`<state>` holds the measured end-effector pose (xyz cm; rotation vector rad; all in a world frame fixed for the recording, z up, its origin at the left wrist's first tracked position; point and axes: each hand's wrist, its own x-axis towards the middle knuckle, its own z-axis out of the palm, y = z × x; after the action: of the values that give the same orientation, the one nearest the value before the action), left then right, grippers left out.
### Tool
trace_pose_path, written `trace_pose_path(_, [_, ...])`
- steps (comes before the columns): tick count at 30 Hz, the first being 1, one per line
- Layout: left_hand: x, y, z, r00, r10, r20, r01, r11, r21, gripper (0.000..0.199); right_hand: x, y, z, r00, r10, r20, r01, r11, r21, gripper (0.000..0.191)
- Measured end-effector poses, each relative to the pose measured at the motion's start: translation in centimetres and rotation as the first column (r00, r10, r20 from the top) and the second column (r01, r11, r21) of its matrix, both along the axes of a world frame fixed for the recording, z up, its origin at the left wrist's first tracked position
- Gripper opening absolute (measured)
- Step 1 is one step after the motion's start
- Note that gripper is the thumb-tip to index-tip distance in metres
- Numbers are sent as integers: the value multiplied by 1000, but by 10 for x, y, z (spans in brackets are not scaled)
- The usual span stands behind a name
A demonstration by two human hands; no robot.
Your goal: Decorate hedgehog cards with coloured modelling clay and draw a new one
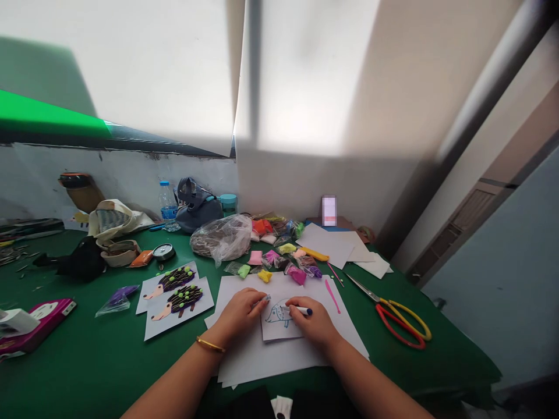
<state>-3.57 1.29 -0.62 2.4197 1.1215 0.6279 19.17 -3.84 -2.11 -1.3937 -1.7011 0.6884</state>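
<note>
My right hand [312, 320] is closed around a white marker [301, 311] with a dark blue end, over a small white card [279, 333]. On the card is a hedgehog outline [273, 315] in blue lines with short marks on its back. At the card's left edge rests my left hand [244, 311], fingers closed on a small pale piece [266, 298] that I cannot make out. Beneath the card lie larger white sheets [244, 366]. Two finished hedgehog cards [198, 314], purple with green dots, lie to the left.
Bags of coloured clay [297, 273] lie behind the sheets. Big scissors [402, 323] with red and yellow handles are at the right. A pink strip [332, 297] lies on the paper. A water bottle [166, 206] and a phone [329, 210] stand at the back.
</note>
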Motion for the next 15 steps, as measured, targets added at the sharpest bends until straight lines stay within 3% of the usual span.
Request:
trace_pose_path(9, [0,0,0,1000,-10,-6,10,1000,-2,34,0,0,-4,998,-38,-55,39,999,14,25])
trace_pose_path(15, [0,1,0,1000,2,-5,-2,1000,5,34,1,1,-3,1000,18,-3,-18,1000,11,26])
